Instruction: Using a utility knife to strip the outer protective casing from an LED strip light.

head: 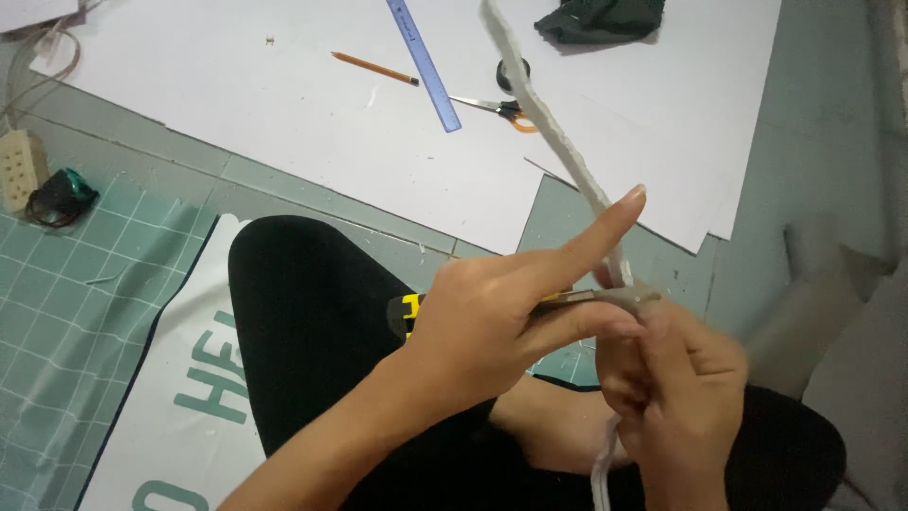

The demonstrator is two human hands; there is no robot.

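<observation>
Nearest the lens, the left hand (492,312) crosses in from the lower left, its forearm over a knee in black cloth (303,312). Its index finger is stretched straight, pointing up and right, while the thumb and remaining fingers close on a yellow-and-black utility knife (409,317), whose blade end runs right into the other hand. The right hand (676,378) is curled tight around a long grey-white strip (567,142), pinching it just where the blade meets it; the strip rises up and left from this fist to the top edge of the view, and a short tail hangs below the fist at the bottom edge.

Behind the hands, large white sheets (312,123) cover most of the floor, their near edges running diagonally; bare grey-green floor shows between those edges and the knees, and again on the right. A green grid cutting mat (66,303) with a printed white sheet fills the lower left.

On the white sheets, well apart from the hands: a dark crumpled cloth (601,19), a blue ruler (424,64), orange-handled scissors (501,109), a pencil (374,68). At the left edge sit a beige socket strip (19,168) and a small teal object (61,194).
</observation>
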